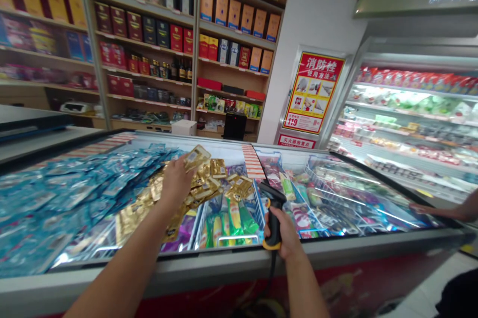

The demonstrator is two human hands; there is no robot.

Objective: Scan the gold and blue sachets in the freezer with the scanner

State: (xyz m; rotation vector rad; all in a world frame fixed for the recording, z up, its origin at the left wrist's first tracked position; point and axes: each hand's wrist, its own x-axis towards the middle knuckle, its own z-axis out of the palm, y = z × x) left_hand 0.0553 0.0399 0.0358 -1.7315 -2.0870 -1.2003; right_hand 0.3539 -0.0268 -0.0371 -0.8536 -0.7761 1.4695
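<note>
My left hand [176, 178] is closed on a gold packet [197, 156], raised just over a pile of similar gold packets [203, 191] lying on the freezer's glass top. In my right hand [286, 231] is a black and yellow handheld barcode scanner [274, 221], gripped by its handle, with its head pointing up and to the left. A cable runs down from it past the freezer's front edge. Left of the gold pile, many blue packets [123, 173] spread across the glass.
Under the glass, baskets hold bagged corn [234, 216] and other frozen goods. Another person's hand [429, 208] rests on the freezer's right edge. Shelves of boxed goods [149, 29] and a red and yellow poster [312, 92] stand behind; a lit display cooler [411, 123] is at right.
</note>
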